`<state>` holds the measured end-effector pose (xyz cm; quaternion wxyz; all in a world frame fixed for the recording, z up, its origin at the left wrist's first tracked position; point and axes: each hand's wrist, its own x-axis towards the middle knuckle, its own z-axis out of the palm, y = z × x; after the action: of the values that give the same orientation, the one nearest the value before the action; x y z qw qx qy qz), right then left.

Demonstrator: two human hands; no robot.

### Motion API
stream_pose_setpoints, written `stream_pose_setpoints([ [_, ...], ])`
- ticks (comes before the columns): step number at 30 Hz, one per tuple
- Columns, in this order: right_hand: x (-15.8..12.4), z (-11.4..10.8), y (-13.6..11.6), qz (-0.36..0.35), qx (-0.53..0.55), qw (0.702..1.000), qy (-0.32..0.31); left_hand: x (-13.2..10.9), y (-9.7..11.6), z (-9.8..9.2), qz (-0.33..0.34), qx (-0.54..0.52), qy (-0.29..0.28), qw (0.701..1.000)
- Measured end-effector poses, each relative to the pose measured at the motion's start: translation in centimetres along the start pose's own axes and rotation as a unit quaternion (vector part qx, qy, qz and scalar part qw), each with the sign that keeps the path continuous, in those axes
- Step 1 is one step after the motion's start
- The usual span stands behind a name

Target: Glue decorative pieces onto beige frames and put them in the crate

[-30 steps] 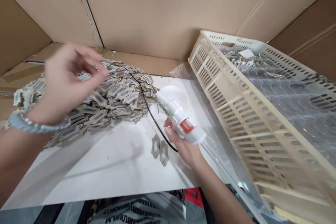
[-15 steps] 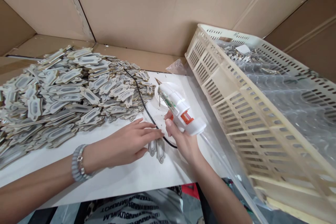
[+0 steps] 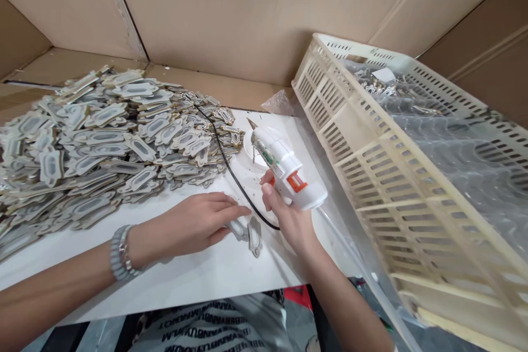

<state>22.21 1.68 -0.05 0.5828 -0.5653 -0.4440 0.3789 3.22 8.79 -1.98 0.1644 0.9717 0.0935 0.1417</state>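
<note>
My right hand [image 3: 289, 220] is wrapped round a white hot glue gun [image 3: 280, 162] with an orange trigger part. Its metal tip points up and away, over a round white dish [image 3: 251, 149]. Over the white table [image 3: 173, 286], my left hand [image 3: 200, 223] has its thumb and fingers closed at the end of a small grey frame-shaped piece [image 3: 237, 229]. Just right of that lies a second grey frame-shaped piece [image 3: 254, 237], apart from my fingers. The fingertips partly hide the first piece.
A large pile of similar frame pieces [image 3: 99, 148] covers the left. A black cable [image 3: 231, 173] runs from the pile towards my right hand. On the right stands a cream slotted crate [image 3: 350, 137] holding clear plastic trays [image 3: 449, 143]. Cardboard walls [image 3: 223, 16] rise behind.
My left hand has drawn slightly left and its fingers have curled in. The piece under it has turned aslant, away from the second one. The glue gun has barely shifted.
</note>
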Motion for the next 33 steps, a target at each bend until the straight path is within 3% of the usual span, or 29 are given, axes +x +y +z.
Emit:
stream_pose_setpoints([
  [3,0.0,-0.1,0.0,-0.002,-0.001,1.0,-0.013,-0.7,-0.4,-0.3,0.001,-0.013,0.031,0.999],
  [5,-0.1,-0.2,0.0,-0.003,-0.015,1.0,-0.02,-0.9,-0.9,-0.9,0.005,0.015,0.091,0.996],
  [9,-0.1,-0.3,-0.2,-0.034,-0.059,0.997,-0.04,-1.5,-2.0,-3.1,-0.024,0.112,0.236,0.965],
  [13,-0.3,0.0,-0.3,-0.064,-0.086,0.992,-0.07,-2.4,-2.8,-5.3,-0.061,0.185,0.297,0.935],
  [20,-0.3,0.2,1.1,-0.15,-0.101,0.97,-0.164,-2.7,-2.3,-7.0,-0.013,0.29,0.337,0.896],
  [33,-0.5,0.2,1.8,-0.14,-0.12,0.966,-0.183,-3.0,-2.0,-6.8,0.005,0.298,0.344,0.89],
])
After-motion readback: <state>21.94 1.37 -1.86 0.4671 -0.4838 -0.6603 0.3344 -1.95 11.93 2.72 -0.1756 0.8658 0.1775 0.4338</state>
